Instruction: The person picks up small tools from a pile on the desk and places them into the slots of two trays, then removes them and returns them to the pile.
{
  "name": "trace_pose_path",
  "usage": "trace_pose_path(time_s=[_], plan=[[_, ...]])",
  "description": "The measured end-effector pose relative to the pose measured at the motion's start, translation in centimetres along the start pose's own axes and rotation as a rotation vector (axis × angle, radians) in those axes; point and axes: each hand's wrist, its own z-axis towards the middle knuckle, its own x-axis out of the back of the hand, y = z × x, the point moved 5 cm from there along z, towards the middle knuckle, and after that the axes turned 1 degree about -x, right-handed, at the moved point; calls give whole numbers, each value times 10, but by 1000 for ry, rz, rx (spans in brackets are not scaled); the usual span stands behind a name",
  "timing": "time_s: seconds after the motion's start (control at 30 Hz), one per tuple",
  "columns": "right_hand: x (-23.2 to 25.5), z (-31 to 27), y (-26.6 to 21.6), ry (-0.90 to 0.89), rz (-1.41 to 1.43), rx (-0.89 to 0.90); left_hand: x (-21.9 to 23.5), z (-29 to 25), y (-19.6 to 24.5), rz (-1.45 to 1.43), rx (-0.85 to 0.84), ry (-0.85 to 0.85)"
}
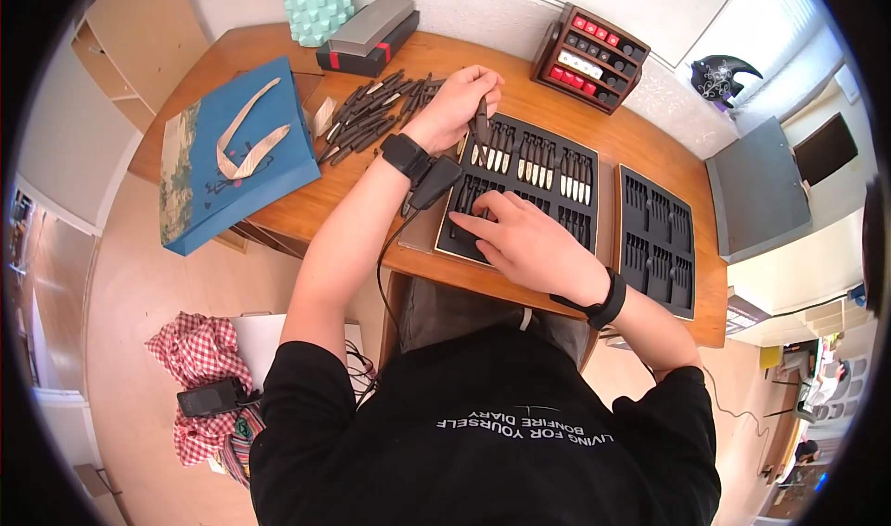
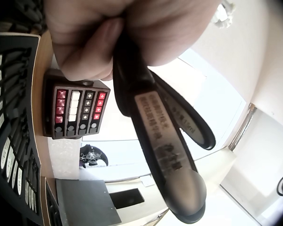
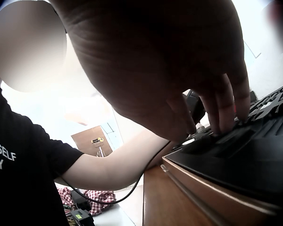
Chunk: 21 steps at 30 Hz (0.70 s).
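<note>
My left hand (image 1: pixel 461 102) is raised over the far left corner of a black slotted tray (image 1: pixel 517 191). Its curled fingers grip slim dark labelled tubes (image 2: pixel 160 136), at least two of them, which hang downward from the fist. My right hand (image 1: pixel 538 240) reaches over the tray's near left section, its fingers extended down to the slots. In the right wrist view, the right fingertips (image 3: pixel 225 123) are right at the tray's dark surface. The tray's far row holds tubes with pale labels (image 1: pixel 535 160); more dark tubes lie in the near row, partly hidden by the right hand.
A loose pile of dark tubes (image 1: pixel 367 118) lies left of the tray. A second slotted tray (image 1: pixel 656 240) sits at the right. Around them are a blue gift bag (image 1: pixel 246 155), a grey-black box (image 1: pixel 371 39), a small wooden rack (image 1: pixel 591 57) and a cable along the left arm.
</note>
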Motion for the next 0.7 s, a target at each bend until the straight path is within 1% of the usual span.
trace_pose_path(time_s=[0.23,0.47,0.53,0.7], plan=[[-6,-6,0,13,-91,44,1,1,-1,-4,-8,-7],[-6,-4,-1,-28,-117,19,1,0,0,5,-10,4],[-2,-2,-4,51,-151,56,0,-1,0,-3,0,0],[-15,-5,1,6,-209,68,1,-1,-1,19,-2,1]])
